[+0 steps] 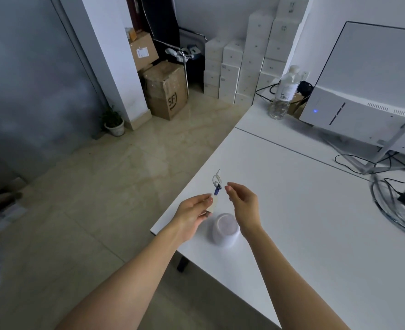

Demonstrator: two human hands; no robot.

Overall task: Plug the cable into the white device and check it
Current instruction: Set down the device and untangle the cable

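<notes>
My left hand pinches a small cream power adapter above the near left corner of the white table. A blue plug sits in the adapter's top, and a thin white cable loops up from it. The round white device stands on the table just below and between my hands. My right hand hovers to the right of the plug, fingers apart, holding nothing.
A white monitor with a lit blue light, a clear water bottle and bundled dark cables occupy the table's far right. Stacked white boxes, cardboard boxes and a potted plant stand on the floor beyond.
</notes>
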